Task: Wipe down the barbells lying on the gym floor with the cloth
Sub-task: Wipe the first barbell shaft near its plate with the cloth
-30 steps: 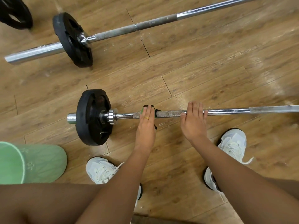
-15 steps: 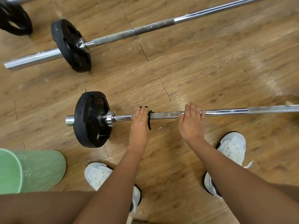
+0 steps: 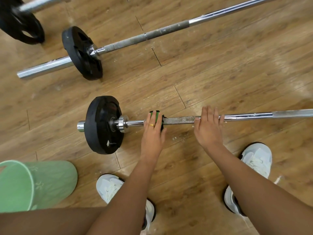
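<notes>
Nearest to you, your left shoe [image 3: 110, 189] and right shoe [image 3: 255, 158] are standing well apart on the wooden floor [image 3: 220, 73], just short of the bar, so you are reaching down squarely over the working stretch. A green bucket [image 3: 50, 182] is sitting near the left shoe. Whether it is upright or tipped cannot be told.

Your left hand [image 3: 152, 134] is pressing the cloth [image 3: 157, 114], green with a dark edge, onto the shaft of the near barbell [image 3: 179, 119], just right of its chrome collar and black plate [image 3: 100, 124]. Its fingers [image 3: 151, 119] are lying fairly straight over the cloth, not wrapping the bar, and the thumb is sticking out sideways. Judgement: you are pinning the cloth flat so that it is bearing on the top of the shaft.

Your right hand [image 3: 208, 128] is resting further along, fingers [image 3: 210, 114] extended across the dull, speckled section and gripping nothing — most likely steadying the bar against rolling.

Beyond, well apart, a second barbell [image 3: 127, 44] is lying at a slant with its own plate. Its grey grip section is looking dusty — probably awaiting the cloth. A third plate [image 3: 20, 22] is showing at the far left corner.
</notes>
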The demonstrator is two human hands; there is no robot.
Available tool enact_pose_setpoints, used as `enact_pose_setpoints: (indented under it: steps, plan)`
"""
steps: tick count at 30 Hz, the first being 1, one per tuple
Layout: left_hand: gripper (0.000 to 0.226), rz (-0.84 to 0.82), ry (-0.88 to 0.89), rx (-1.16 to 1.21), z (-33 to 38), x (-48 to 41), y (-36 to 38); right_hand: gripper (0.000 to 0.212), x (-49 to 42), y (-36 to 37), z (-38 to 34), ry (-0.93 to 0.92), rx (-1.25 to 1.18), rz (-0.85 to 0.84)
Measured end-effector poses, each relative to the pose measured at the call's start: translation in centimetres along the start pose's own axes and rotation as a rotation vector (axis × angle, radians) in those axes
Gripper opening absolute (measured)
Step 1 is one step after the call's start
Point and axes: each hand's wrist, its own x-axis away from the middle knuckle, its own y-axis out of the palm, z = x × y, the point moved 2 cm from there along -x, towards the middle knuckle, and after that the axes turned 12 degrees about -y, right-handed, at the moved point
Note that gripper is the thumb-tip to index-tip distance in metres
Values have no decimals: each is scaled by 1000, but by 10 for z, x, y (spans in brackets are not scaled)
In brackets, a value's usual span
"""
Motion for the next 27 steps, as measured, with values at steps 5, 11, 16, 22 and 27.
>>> enact_pose_setpoints:
  steps: [5, 11, 16, 22, 27]
  plan:
    - [86, -29, 67, -117, -18, -18, -13, 65, -17, -5, 1, -9, -9, -14]
    - [82, 53, -87, -63, -28, -26, -23, 58, -34, -9, 2, -6, -13, -48]
    - [86, 3, 99, -107, 4, -32, -7, 59, -41, -11, 1, -1, -6, -48]
    - [87, 55, -85, -59, -9, -35, -6, 58, -46, -11, 2, -7, 8, -39]
    - [54, 84, -44, -23, -6, -35, -1, 58, -45, -10, 0, -3, 9, -34]
